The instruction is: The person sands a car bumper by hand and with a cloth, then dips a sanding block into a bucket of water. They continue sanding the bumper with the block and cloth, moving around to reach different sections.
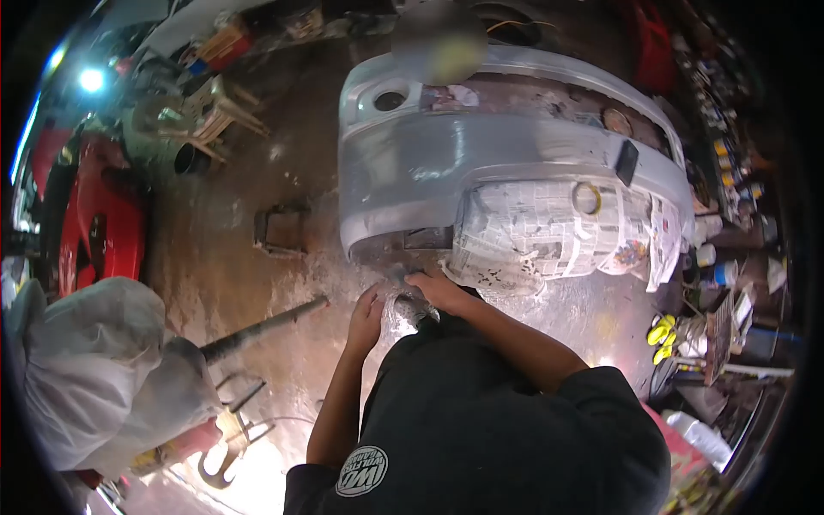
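Observation:
A grey car bumper [403, 172] stands in front of me, its lower opening partly covered with newspaper [515, 227]. A roll of tape [587, 198] lies on the paper, and a dark rectangular object [627, 161] rests against the bumper's right part. Close to my body, below the bumper's near edge, my right hand [436, 292] is closed around something small and greyish that I cannot make out. My left hand [367, 315] is just left of it, fingers loosely stretched, with nothing visible in them. Neither hand touches the bumper.
To the left are a red car part [103, 215], a plastic chair [215, 112], a low stand [281, 230] and a plastic-covered object [94, 360]. A dark bar [266, 328] juts toward me. Shelves of cans and bottles line the right, near yellow shoes [662, 337].

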Available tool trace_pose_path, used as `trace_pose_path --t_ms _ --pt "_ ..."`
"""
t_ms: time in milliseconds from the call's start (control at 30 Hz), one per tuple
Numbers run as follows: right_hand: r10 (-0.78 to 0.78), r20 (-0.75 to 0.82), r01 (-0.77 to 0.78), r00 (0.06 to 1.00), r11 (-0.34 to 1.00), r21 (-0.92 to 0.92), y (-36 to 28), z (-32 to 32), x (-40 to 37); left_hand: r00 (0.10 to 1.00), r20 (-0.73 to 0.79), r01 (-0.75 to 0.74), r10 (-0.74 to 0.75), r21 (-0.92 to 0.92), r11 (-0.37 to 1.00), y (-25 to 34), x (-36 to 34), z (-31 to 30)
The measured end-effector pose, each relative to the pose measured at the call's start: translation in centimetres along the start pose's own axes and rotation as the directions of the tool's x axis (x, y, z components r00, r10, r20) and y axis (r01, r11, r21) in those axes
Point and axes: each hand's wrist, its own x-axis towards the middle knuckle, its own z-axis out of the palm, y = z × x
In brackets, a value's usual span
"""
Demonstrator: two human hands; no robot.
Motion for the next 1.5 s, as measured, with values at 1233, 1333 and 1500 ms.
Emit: trace_pose_path --t_ms 1233,1333,1500 --pt "-0.458 -0.763 -0.586 0.456 0.491 -0.645 -9.6 -15.0 18.9 0.971 0.171 0.021 -0.167 0.636 0.772 -10.0 33.3 -24.4" --pt "-0.366 -0.834 -0.662 0.412 0.508 -0.551 -11.0 -13.6 19.6 0.951 0.284 -0.083 -0.123 0.616 0.783 -10.7 40.1 -27.2" --pt "-0.225 -0.943 -0.778 0.244 0.535 -0.329 -12.8 -13.3 21.3 0.932 0.351 -0.271 0.091 0.508 0.818 0.2 57.9 -20.9"
